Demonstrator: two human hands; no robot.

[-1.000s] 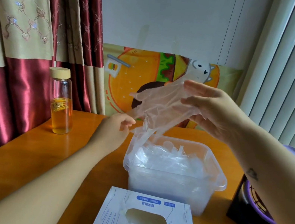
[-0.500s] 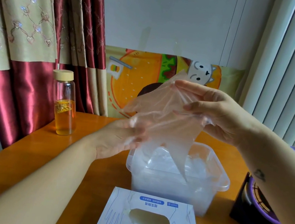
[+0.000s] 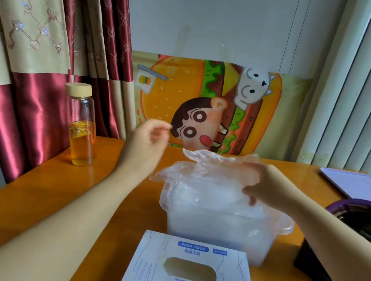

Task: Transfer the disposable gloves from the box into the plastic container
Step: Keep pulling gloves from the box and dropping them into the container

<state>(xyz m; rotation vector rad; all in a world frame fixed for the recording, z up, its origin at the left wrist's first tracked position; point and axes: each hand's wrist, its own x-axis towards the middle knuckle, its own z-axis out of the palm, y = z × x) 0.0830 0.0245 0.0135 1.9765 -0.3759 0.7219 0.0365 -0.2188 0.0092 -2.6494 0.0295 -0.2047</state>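
Box [image 3: 191, 277] before container [image 3: 220, 230], bottle [image 3: 82, 127] far left

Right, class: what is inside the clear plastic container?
A heap of clear disposable gloves; the right hand holds one more glove over the top. The heap hides the floor of the plastic container.

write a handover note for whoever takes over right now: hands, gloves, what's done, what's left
Left hand: raised beside the container, fingers loosely curled, holding nothing.
Right hand: holds a glove over the plastic container.
The container sits just behind the glove box and is piled with gloves up to its rim.
Done: many gloves are in.
Left: drop this glove in. No glove pokes from the box slot, so check whether any remain inside.
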